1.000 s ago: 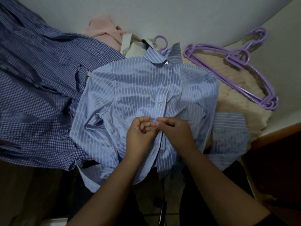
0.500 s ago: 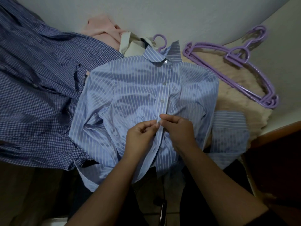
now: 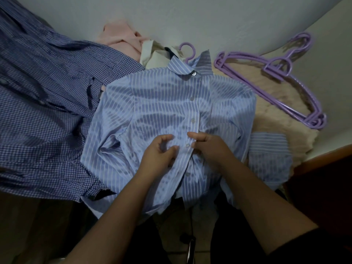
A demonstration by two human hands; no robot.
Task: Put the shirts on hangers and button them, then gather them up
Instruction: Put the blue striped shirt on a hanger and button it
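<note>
The striped shirt [image 3: 162, 111] covers the middle of the surface, both hands on its placket — the left hand [image 3: 158, 151] and right hand [image 3: 209, 147] close the lower front. To the left the checked shirt [image 3: 47, 103] lies edge to edge with it, no gap between. Behind the collar, a pink garment [image 3: 118, 37] and a cream one [image 3: 152, 54] crowd the wall. Right of the shirt, bare cream blanket [image 3: 276, 111] gives room, bounded by the stacked purple hangers [image 3: 276, 77] — its sleeve cuff [image 3: 268, 149] lies on the near part.

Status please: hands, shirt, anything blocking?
Left hand open on shirt. Right hand pinches placket beside a button. Nothing blocking.
</note>
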